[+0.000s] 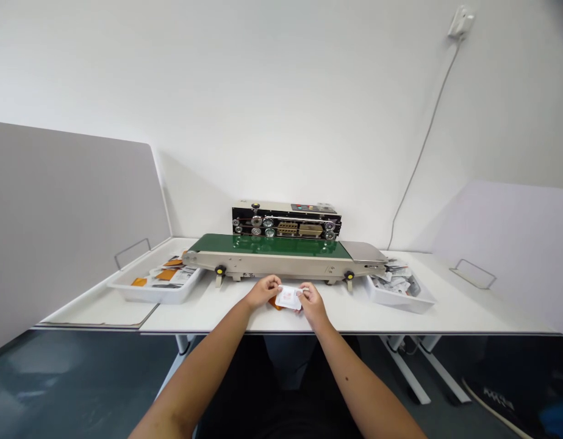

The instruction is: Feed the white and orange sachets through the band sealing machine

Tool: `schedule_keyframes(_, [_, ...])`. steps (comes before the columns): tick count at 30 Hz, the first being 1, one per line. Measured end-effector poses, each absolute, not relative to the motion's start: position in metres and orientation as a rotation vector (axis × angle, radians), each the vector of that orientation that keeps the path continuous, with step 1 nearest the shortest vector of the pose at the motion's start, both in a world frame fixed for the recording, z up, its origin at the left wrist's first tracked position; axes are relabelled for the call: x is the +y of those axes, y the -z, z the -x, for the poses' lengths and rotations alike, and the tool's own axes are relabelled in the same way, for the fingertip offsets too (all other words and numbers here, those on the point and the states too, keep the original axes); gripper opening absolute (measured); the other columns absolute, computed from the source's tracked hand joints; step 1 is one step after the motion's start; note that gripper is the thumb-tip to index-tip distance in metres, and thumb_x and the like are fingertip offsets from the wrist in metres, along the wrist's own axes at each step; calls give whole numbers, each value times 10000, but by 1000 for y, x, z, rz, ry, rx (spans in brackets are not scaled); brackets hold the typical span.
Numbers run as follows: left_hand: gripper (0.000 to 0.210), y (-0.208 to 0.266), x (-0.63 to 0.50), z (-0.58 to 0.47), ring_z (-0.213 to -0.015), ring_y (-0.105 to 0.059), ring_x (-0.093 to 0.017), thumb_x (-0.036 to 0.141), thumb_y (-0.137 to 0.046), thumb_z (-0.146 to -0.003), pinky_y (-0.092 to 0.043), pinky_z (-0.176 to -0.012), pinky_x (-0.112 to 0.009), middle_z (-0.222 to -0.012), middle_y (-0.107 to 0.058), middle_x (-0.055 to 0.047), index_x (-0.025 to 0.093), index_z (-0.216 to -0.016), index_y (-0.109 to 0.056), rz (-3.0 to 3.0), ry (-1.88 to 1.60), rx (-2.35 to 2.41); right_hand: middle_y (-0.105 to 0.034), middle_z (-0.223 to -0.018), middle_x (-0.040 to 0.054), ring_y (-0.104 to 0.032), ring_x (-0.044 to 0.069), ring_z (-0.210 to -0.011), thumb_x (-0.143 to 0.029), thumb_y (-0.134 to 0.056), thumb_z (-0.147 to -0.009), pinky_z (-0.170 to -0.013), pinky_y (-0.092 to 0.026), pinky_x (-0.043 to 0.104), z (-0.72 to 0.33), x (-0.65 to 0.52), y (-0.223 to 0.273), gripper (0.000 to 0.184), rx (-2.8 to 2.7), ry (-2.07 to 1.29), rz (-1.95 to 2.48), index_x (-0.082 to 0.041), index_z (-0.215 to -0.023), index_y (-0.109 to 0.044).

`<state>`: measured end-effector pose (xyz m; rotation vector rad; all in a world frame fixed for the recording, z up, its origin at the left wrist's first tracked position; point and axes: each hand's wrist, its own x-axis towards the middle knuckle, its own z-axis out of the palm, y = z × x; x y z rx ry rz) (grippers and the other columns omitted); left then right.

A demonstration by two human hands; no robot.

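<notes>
A small flat white packet (289, 297) with faint reddish print is held up just above the table, near its front edge. My left hand (265, 291) is closed, pinching the packet at its left corner. At the right edge, my right hand (313, 305) grips the same packet, with the thumb on its face. Something orange (274, 303) shows below and behind the packet near my left fingers; most of it is hidden. Just beyond my hands stands a band sealing machine with a green conveyor belt (272, 244).
Packets in orange, white and grey fill a white tray (171, 296) at the left. Another white tray (402, 302) with grey and white packets sits under the conveyor's right end. The sealer head (286, 221) stands behind the belt. A cable (423, 146) hangs down the wall.
</notes>
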<state>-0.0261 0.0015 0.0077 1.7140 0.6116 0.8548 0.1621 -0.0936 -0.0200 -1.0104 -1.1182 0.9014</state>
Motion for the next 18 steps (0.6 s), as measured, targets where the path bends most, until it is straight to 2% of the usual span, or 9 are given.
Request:
schedule_keyframes(5, [492, -9, 2, 25, -549, -531, -94, 555, -777, -720, -359, -525, -194, -635, -559, 50, 166, -895, -531, -1636, -858, 574, -644, -704, -27, -610, 171, -496, -529, -670, -799, -415, -462, 260, -163, -96, 17, 360, -1080, -920, 991, -266, -985, -509])
schedule_keyframes(8, [479, -10, 2, 24, -513, -527, -89, 551, -769, -737, -385, -532, -198, -589, -563, 61, 178, -880, -504, -1554, -905, 544, -689, -842, 13, -661, 183, -594, -541, -651, -820, -478, -507, 272, -164, -96, 15, 419, -1082, -947, 915, -265, -1101, -509])
schedule_keyframes(10, [477, -10, 2, 23, -529, -566, -103, 551, -763, -749, -430, -571, -213, -588, -606, 46, 185, -883, -489, -1514, -924, 508, -705, -940, 40, -684, 190, -656, -521, -702, -784, -526, -533, 282, -162, -95, 15, 502, -1140, -968, 904, -254, -1170, -524])
schedule_keyframes(12, [484, -10, 2, 22, -592, -629, -131, 541, -774, -747, -480, -632, -244, -643, -673, 9, 189, -891, -475, -1482, -899, 461, -715, -927, 47, -686, 192, -672, -483, -753, -739, -557, -542, 286, -158, -93, 17, 495, -1203, -960, 955, -226, -1128, -587])
schedule_keyframes(16, [472, -6, 1, 22, -731, -699, -173, 500, -798, -749, -523, -734, -301, -824, -742, -61, 184, -875, -471, -1471, -811, 397, -704, -745, 34, -657, 180, -641, -477, -732, -765, -601, -550, 293, -162, -84, 10, 361, -1130, -825, 1051, -177, -955, -672])
schedule_keyframes(18, [454, -4, 2, 22, -777, -708, -175, 486, -798, -757, -522, -765, -306, -929, -746, -91, 174, -870, -487, -1494, -799, 389, -716, -797, 48, -664, 180, -680, -485, -739, -756, -595, -553, 278, -177, -76, -8, 391, -1055, -736, 1026, -165, -971, -671])
